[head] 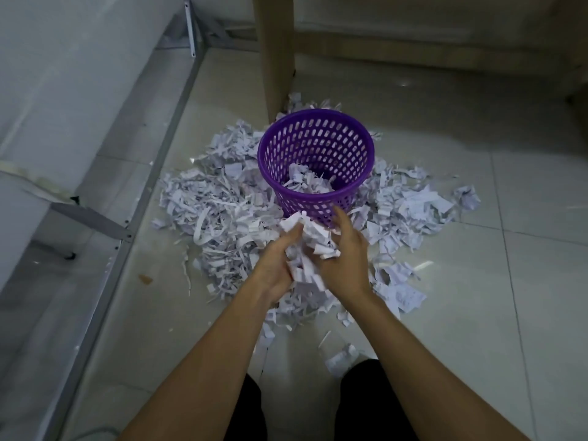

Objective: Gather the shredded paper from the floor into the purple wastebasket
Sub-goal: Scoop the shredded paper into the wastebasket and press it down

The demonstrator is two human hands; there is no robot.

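The tile floor (477,218) has shredded paper (216,205) all around the purple wastebasket (315,198). Only a little is inside. The left hand (273,265) and right hand (346,259) squeeze a clump (310,246) between curled fingers.

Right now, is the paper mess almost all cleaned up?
Not yet. A small bunch of white paper shreds already lies inside the purple perforated plastic wastebasket. The left hand and right hand hold a clump of shredded paper between them, in front of the basket. Most shredded paper still covers the tiled floor around it.
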